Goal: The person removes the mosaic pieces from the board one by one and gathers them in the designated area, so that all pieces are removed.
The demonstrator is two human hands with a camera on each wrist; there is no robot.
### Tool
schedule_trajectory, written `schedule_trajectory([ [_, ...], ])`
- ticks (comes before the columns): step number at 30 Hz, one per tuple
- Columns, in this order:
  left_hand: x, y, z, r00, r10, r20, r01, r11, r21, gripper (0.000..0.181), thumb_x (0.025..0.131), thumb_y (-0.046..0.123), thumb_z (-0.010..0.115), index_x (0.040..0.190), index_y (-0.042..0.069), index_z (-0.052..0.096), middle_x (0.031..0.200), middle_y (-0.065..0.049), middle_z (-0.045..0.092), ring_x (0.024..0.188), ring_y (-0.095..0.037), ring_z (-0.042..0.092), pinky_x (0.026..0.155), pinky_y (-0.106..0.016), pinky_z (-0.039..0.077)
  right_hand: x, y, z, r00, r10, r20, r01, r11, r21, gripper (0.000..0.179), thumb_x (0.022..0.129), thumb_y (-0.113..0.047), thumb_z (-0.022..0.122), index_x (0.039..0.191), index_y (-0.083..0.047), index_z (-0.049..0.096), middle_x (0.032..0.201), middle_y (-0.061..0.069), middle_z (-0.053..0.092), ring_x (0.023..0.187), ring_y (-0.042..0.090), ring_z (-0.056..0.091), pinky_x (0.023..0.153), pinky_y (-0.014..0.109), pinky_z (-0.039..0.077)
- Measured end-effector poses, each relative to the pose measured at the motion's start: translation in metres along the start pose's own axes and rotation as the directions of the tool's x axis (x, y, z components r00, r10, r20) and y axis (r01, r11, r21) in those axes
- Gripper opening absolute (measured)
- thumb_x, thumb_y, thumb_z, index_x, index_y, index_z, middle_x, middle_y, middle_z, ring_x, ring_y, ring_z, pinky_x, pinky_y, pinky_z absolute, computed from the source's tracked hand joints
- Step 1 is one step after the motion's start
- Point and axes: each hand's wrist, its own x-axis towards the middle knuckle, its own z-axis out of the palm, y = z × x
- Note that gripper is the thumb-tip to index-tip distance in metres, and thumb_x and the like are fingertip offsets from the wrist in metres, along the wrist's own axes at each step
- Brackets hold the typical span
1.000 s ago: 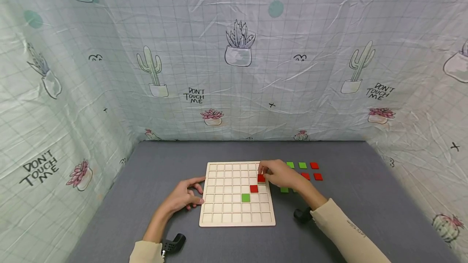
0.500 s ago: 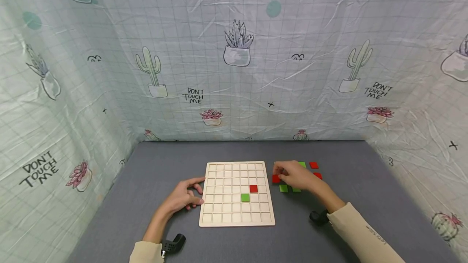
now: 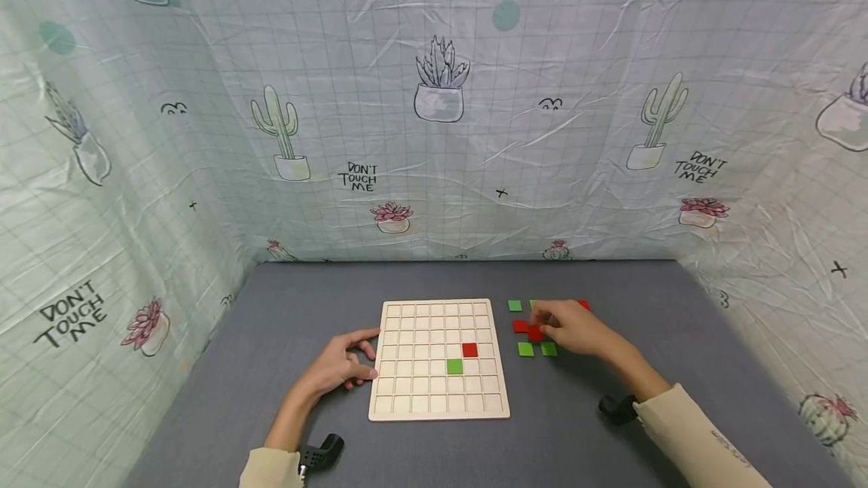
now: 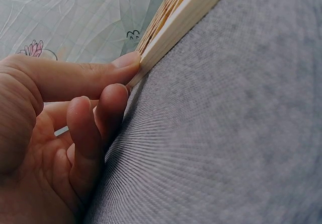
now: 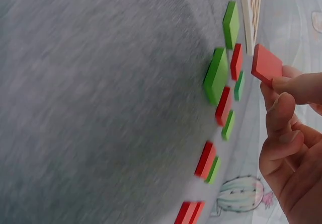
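Note:
In the head view, my right hand (image 3: 573, 326) pinches a red square tile (image 3: 535, 333) between thumb and fingertips, over the loose tiles right of the board. The right wrist view shows this tile raised and tilted between thumb and fingers. At the left edge of the light wooden grid board (image 3: 410, 405), my left hand (image 3: 339, 361) touches the side with its thumb and index finger spread apart. Close up, the left thumb rests straight against the board's edge (image 4: 171, 38). One red tile (image 3: 470, 350) and one green tile (image 3: 454, 367) sit in the board's cells, diagonal to each other.
Loose tiles lie right of the board, including a green one (image 3: 515, 306), a red one (image 3: 520, 326) and a nearer green one (image 3: 525, 349). My right hand hides some of them. A cactus-print cloth (image 3: 441, 157) hangs behind and beside the grey tabletop (image 3: 434, 458).
My right hand has moved right with the red tile, from over the board's right edge to over the loose tiles. My left hand has stayed at the board.

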Motion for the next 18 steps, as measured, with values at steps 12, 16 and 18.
schedule_trajectory([
  [12, 0.001, 0.001, -0.001, 1.0, -0.011, -0.005, 0.011, 1.0, -0.001, 0.081, 0.078, 0.002, 0.083, 0.152, 0.002, 0.049, 0.103, -0.019, 0.062, 0.057, -0.013, 0.06, 0.044, -0.029, 0.05, -0.023, 0.018, -0.01, 0.997, 0.074, -0.028, -0.074, 0.997, -0.03, 0.015, 0.096, 0.0, 0.064, 0.103, -0.011, 0.07, 0.096, 0.003, 0.072, 0.071, 0.004, 0.057, 0.064, 0.025, 0.049],
  [16, 0.0, 0.0, 0.0, 1.0, -0.01, -0.004, 0.01, 1.0, -0.001, 0.081, 0.079, 0.002, 0.083, 0.152, 0.002, 0.049, 0.104, -0.02, 0.062, 0.057, -0.013, 0.061, 0.044, -0.029, 0.049, -0.03, 0.022, -0.012, 0.995, 0.093, -0.019, -0.094, 0.995, -0.036, 0.015, 0.096, 0.0, 0.063, 0.103, -0.012, 0.07, 0.094, 0.001, 0.071, 0.071, 0.002, 0.056, 0.064, 0.024, 0.049],
  [18, 0.0, 0.0, 0.0, 1.0, -0.009, -0.004, 0.009, 1.0, 0.0, 0.081, 0.079, 0.002, 0.084, 0.152, 0.002, 0.049, 0.104, -0.02, 0.062, 0.057, -0.013, 0.06, 0.044, -0.029, 0.049, -0.032, 0.023, -0.013, 0.997, 0.08, -0.023, -0.081, 0.996, -0.048, 0.015, 0.096, 0.0, 0.065, 0.101, -0.013, 0.07, 0.092, -0.001, 0.071, 0.07, 0.002, 0.054, 0.064, 0.025, 0.047],
])
